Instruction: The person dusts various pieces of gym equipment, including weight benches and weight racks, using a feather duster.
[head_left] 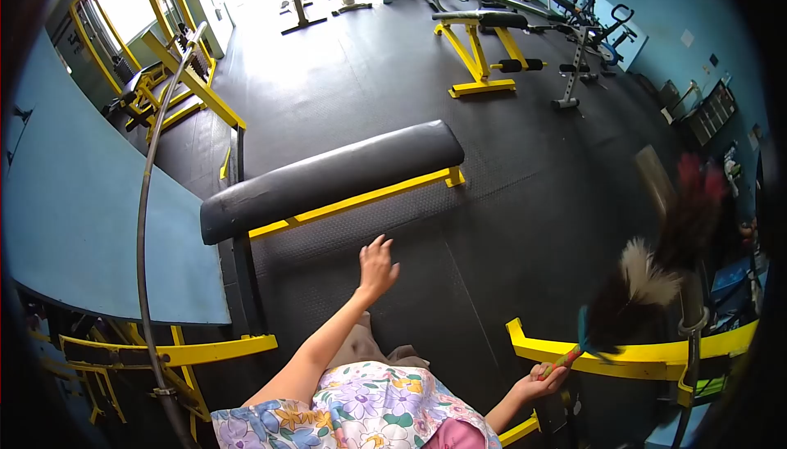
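Observation:
My left hand (378, 268) is held out over the dark floor, its fingers apart and holding nothing, just in front of a long black padded bench (336, 174) on a yellow frame. At the lower right, my right hand (543, 384) is wrapped round the red and green handle of a feather duster (627, 306). The duster's dark, white and red feathers point up and to the right, beside a yellow rack arm (648, 353). The red feathers at its far end look blurred.
On the left, a long metal bar (146, 228) crosses in front of a light blue panel (98, 203). Another yellow arm (213, 352) juts out at the lower left. A yellow-framed bench (478, 54) and exercise bikes (615, 35) stand farther back.

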A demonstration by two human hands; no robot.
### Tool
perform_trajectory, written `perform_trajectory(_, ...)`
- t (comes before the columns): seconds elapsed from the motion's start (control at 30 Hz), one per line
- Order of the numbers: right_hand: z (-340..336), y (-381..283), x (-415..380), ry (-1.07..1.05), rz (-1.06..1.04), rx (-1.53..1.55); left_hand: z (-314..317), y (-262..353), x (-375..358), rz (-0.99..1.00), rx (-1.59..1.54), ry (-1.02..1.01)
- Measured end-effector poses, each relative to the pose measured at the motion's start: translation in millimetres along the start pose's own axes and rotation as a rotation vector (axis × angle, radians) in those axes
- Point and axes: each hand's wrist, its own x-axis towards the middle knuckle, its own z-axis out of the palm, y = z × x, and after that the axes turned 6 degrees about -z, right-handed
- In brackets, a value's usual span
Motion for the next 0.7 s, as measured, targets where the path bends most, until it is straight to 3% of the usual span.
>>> perform_trajectory(0.1, 37, 8, -21, 0.021, 0.002, -0.020, 6, -116, -28, -0.210, 0.122, -0.081)
perform_trajectory(0.2, 96, 26, -57, -0.075, 0.160, 0.086, 6, -224, -59, -0.505, 0.206, -0.185)
perform_trajectory(0.37, 193, 95, -126, -0.208, 0.316, 0.315, -37, -350, -111, -0.902, 0.320, -0.390)
perform_trajectory(0.5, 285, 112, -198, -0.331, 0.455, 0.313, -73, -399, -122, -1.065, 0.326, -0.346)
perform_trajectory(0.57, 327, 123, -234, -0.362, 0.593, 0.236, -84, -424, -113, -1.036, 0.284, -0.110)
perform_trajectory(0.7, 374, 189, -299, -0.723, 0.706, 0.134, -124, -455, -70, -0.970, 0.301, 0.206)
